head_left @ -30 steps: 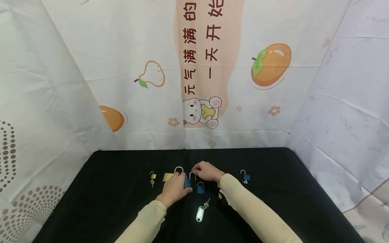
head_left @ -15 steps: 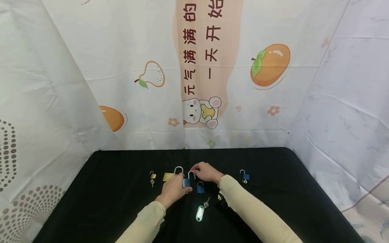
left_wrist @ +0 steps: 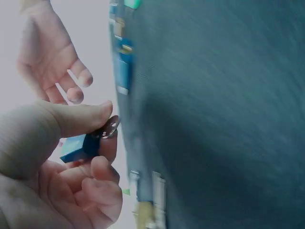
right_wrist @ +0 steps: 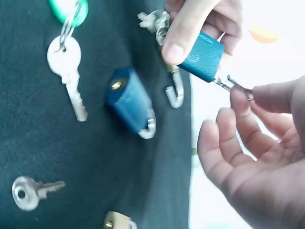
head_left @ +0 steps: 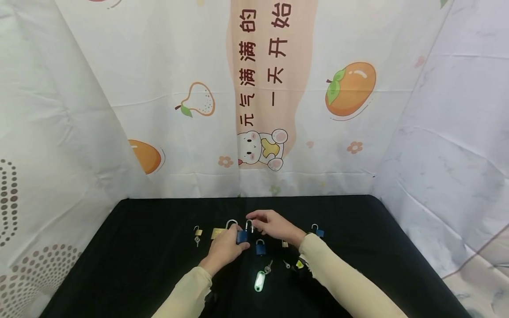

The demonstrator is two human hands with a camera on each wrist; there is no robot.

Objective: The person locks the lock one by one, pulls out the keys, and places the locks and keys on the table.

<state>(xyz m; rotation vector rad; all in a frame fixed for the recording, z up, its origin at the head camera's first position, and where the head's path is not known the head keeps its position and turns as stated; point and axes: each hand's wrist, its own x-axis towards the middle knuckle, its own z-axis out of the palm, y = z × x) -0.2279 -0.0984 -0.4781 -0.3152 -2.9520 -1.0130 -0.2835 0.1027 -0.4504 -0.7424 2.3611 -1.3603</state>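
Observation:
My left hand (head_left: 226, 245) grips a small blue padlock (head_left: 242, 236) by its body, thumb on one side and fingers on the other. A round metal key head (left_wrist: 111, 127) sticks out by my left thumb tip in the left wrist view. The padlock's silver shackle (right_wrist: 238, 88) stands out of the body, one leg's end free. My right hand (head_left: 274, 226) pinches that shackle between thumb and index finger, its other fingers loosely bent. A second blue padlock (head_left: 260, 249) stands on the black cloth just below the hands. Behind the left hand shows a large brass padlock (head_left: 216, 232).
A small brass padlock with keys (head_left: 198, 232) lies at left. Another blue padlock (head_left: 320, 233) is partly behind the right sleeve. Nearer lie a key with a green tag (head_left: 260, 281), a loose key (head_left: 286, 264), a yellow-green item (head_left: 299, 264) and a small brass padlock (right_wrist: 116, 221).
Both hands have lifted the blue padlock slightly. The right forearm has shifted right, uncovering the loose key and small brass padlock and partly covering the far-right blue padlock. The head view has tilted a little.

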